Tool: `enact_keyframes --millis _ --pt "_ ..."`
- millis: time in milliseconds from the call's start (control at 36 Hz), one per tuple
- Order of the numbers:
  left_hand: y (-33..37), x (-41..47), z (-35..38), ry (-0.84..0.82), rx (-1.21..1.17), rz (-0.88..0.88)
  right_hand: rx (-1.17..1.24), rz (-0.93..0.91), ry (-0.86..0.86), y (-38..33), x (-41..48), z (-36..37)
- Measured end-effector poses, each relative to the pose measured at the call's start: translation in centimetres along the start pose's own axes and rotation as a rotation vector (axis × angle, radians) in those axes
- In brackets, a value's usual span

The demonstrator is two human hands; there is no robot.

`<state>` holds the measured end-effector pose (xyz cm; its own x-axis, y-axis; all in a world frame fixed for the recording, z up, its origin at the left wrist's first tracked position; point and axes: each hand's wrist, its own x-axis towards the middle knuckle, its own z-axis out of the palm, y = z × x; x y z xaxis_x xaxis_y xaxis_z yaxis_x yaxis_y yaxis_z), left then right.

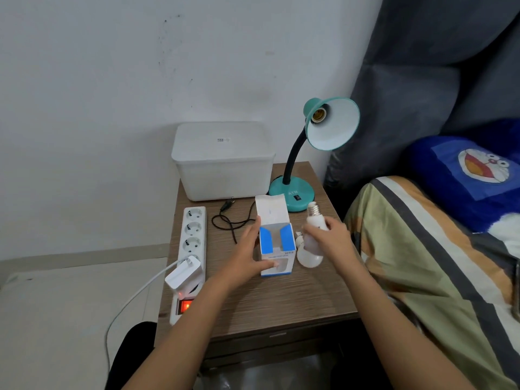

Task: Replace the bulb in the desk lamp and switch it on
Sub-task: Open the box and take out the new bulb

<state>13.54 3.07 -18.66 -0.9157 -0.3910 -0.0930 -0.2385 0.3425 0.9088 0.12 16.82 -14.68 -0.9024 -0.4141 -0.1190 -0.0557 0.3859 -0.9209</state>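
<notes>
A teal desk lamp (292,192) stands at the back right of the small wooden table (281,302). Its shade (334,128) faces me and the socket (318,115) holds no bulb. My right hand (330,237) grips a white bulb (316,219), screw base pointing up toward the lamp. Another white bulb (308,256) lies on the table just below that hand. My left hand (249,250) holds the side of an open blue-and-white bulb box (277,249), flap up. The lamp's black cord and plug (229,218) lie loose on the table.
A white lidded storage box (223,160) sits at the back of the table. A white power strip (190,249) with a lit red switch (185,305) and a white adapter (184,273) runs along the left edge. A bed with a striped blanket (436,263) borders the right.
</notes>
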Motion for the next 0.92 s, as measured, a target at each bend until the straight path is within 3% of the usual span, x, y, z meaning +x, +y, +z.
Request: enact_keyframes --millis 278,389,778,917 --pt "-0.6 -0.2 0.3 0.002 -0.043 0.040 0.212 0.149 -0.016 -1.6 3.6 2.1" --pt "-1.0 -0.1 0.1 0.001 -0.077 0.028 0.252 0.170 -0.099 -1.7 3.6 2.1" --pt "-1.5 0.0 -0.1 0.049 -0.083 0.016 0.230 -0.023 -0.378 -0.3 1.2 -0.6" --pt "-1.5 0.0 0.2 0.064 -0.098 -0.003 0.164 -0.100 -0.382 0.2 0.2 -0.9"
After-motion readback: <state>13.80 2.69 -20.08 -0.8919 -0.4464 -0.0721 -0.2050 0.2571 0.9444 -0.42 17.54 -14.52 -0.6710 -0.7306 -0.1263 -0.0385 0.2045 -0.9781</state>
